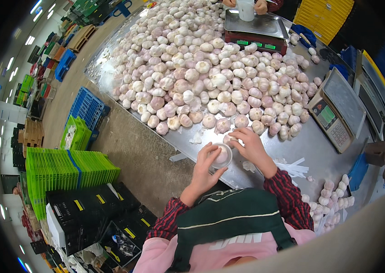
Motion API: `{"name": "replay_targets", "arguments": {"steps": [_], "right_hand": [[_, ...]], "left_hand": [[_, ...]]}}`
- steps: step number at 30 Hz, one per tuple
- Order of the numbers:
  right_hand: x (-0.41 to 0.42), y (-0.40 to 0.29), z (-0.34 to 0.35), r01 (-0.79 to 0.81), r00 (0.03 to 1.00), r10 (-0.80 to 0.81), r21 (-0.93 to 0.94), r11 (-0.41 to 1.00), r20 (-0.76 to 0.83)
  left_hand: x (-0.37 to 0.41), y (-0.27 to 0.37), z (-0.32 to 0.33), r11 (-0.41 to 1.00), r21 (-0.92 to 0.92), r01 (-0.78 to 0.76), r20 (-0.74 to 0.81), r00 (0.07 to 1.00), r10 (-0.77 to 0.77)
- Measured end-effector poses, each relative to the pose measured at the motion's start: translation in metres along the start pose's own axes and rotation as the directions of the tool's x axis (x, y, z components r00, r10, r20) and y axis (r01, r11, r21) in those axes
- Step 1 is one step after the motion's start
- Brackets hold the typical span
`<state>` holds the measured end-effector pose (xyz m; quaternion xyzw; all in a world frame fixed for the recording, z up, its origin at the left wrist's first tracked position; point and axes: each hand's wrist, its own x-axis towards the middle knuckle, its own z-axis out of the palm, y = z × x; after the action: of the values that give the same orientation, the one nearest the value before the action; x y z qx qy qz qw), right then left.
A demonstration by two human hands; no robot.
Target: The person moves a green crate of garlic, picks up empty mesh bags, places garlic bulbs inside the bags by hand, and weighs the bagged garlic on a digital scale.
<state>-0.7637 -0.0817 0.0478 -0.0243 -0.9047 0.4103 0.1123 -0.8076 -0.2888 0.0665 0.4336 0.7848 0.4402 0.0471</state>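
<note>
My left hand (209, 163) curves around a small round cup (229, 157), its fingertips on a garlic bulb (221, 155) inside the cup's mouth. Just to the right, my right hand (247, 145) holds another garlic bulb (228, 140) between thumb and fingers, close to the cup's rim. Both hands are over the near edge of the metal table (175, 140). Beyond them a large heap of garlic bulbs (192, 73) spreads over the tabletop. Loose skin (196, 137) lies between the heap and my hands.
Digital scales stand at the right (332, 119) and far side (255, 41); another person's hands (261, 6) hold a white container (246, 10) there. White strips (291, 168) and netted garlic (329, 201) lie at the right. Green crates (55, 174) and black crates (83, 215) stand left.
</note>
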Motion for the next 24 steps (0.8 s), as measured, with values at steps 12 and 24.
{"name": "replay_targets", "arguments": {"steps": [12, 24], "right_hand": [[0.000, -0.030, -0.021, -0.034, 0.994, 0.048, 0.140, 0.990, -0.098], [-0.025, -0.043, -0.007, 0.422, 0.905, -0.426, -0.119, 0.899, -0.009]], "left_hand": [[-0.038, -0.043, 0.026, 0.448, -0.711, 0.541, 0.055, 0.679, -0.732], [-0.021, -0.062, 0.016, 0.049, -0.688, 0.724, 0.518, 0.538, -0.665]]}}
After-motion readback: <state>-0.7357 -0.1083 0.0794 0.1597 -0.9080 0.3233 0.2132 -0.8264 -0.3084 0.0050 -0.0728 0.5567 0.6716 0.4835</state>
